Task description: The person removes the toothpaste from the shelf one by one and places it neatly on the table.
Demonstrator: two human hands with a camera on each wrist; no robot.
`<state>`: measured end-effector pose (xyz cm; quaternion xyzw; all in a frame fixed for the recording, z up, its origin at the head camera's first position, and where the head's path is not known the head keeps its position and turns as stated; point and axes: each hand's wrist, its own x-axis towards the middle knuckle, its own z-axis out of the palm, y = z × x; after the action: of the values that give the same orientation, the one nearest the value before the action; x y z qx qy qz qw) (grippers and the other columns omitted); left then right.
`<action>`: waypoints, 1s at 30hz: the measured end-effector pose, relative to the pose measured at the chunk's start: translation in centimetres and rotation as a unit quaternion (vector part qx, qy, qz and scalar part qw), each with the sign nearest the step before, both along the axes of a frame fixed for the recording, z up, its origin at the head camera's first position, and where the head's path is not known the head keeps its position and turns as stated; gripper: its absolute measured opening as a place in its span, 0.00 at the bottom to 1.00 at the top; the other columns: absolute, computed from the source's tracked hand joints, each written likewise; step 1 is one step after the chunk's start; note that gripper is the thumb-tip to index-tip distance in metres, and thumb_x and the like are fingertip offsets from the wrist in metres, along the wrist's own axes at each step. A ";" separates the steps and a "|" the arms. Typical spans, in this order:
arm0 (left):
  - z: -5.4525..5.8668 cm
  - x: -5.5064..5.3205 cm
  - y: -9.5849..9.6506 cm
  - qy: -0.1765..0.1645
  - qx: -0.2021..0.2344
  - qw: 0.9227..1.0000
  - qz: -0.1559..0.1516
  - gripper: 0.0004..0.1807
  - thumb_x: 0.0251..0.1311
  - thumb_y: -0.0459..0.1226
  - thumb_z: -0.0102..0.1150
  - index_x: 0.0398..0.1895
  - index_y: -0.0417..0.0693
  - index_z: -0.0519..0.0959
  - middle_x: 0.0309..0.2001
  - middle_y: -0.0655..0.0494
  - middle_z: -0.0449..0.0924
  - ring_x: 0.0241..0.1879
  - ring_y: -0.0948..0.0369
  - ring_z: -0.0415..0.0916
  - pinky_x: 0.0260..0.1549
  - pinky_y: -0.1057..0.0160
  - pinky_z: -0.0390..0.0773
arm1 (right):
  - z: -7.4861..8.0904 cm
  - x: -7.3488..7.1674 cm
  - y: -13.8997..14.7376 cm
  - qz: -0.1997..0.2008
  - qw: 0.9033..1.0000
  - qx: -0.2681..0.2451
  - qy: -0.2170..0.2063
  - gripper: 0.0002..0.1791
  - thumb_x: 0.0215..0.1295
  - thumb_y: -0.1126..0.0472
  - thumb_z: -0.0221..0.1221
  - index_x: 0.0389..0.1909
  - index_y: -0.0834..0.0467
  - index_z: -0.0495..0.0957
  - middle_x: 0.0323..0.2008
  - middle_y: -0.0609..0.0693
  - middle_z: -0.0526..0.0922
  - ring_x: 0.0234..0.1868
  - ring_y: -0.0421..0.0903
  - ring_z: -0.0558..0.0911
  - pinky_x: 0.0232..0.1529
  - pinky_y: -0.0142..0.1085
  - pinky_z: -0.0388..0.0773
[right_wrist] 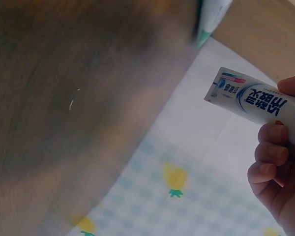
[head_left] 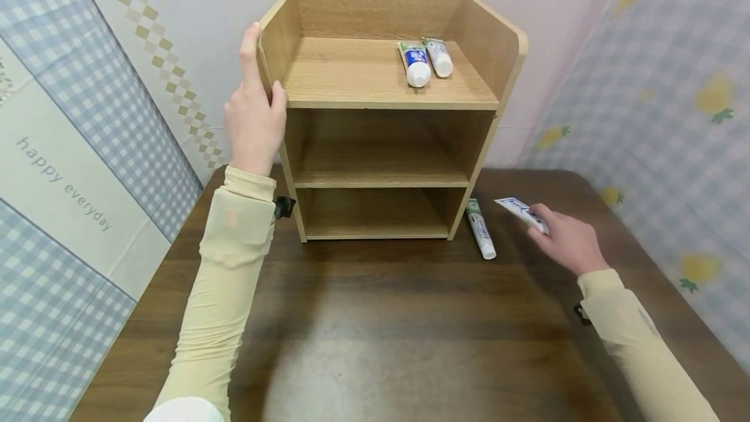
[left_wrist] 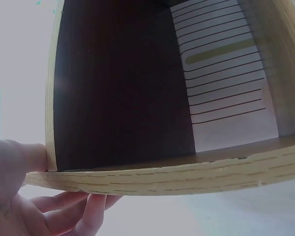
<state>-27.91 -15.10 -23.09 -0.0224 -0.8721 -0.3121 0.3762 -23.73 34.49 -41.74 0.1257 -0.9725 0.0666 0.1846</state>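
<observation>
Toothpaste tube [head_left: 520,212] — in right grip [head_left: 568,239]

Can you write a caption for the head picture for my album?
Left hand gripping a wooden shelf, right hand holding a toothpaste tube.

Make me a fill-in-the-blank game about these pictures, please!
1. The shelf unit is gripped by the person's ____ hand.
2. The top shelf holds ____ tubes.
3. Their caps are ____.
4. Counting the one in the right hand, the head view shows ____ tubes altogether.

Missing words: left; two; white; four.
</observation>
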 end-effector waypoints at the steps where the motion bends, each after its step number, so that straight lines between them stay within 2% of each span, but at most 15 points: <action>1: 0.0 0.0 0.0 -0.001 0.001 1.000 0.000 0.35 0.68 0.38 0.43 0.75 0.71 0.46 0.33 0.36 0.79 0.21 0.52 0.62 0.22 0.58 0.61 | -0.1 -0.3 0.1 -0.001 1.000 0.000 -0.005 0.18 0.61 0.55 0.58 0.52 0.53 0.72 0.24 0.56 0.82 0.16 0.47 0.70 0.14 0.39 0.59; 9: -0.1 0.0 -0.1 -0.007 0.002 1.000 0.001 0.36 0.68 0.38 0.42 0.75 0.72 0.45 0.32 0.38 0.78 0.21 0.52 0.61 0.21 0.58 0.61 | -0.8 -2.3 0.5 -0.006 0.998 -0.001 -0.060 0.17 0.63 0.53 0.55 0.52 0.54 0.71 0.20 0.54 0.78 0.16 0.48 0.70 0.14 0.40 0.59; 15: -0.1 -0.1 -0.1 -0.001 -0.001 1.000 0.000 0.36 0.68 0.38 0.42 0.75 0.71 0.45 0.24 0.46 0.70 0.20 0.53 0.60 0.21 0.59 0.60 | -1.2 -3.4 0.8 -0.017 0.996 -0.006 -0.084 0.17 0.64 0.53 0.54 0.51 0.55 0.71 0.20 0.55 0.78 0.16 0.50 0.70 0.14 0.41 0.60; 19: -0.2 -0.1 -0.1 -0.001 0.000 1.000 -0.001 0.36 0.68 0.38 0.42 0.75 0.71 0.45 0.23 0.49 0.67 0.20 0.53 0.60 0.20 0.59 0.60 | -1.3 -3.6 0.8 -0.021 0.995 -0.008 -0.093 0.16 0.64 0.53 0.55 0.48 0.56 0.70 0.20 0.56 0.78 0.16 0.52 0.71 0.13 0.43 0.61; 30: -0.1 -0.2 -0.1 0.003 -0.001 1.000 -0.004 0.35 0.68 0.37 0.42 0.75 0.70 0.46 0.30 0.39 0.77 0.20 0.53 0.60 0.21 0.59 0.61 | -1.9 -3.8 0.6 -0.029 0.993 -0.016 -0.116 0.18 0.63 0.52 0.53 0.49 0.57 0.66 0.20 0.58 0.76 0.17 0.53 0.72 0.14 0.44 0.62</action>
<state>-28.09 -15.22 -23.23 -0.0273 -0.8711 -0.3122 0.3781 -27.57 35.06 -43.67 0.0860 -0.9893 0.0913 0.0741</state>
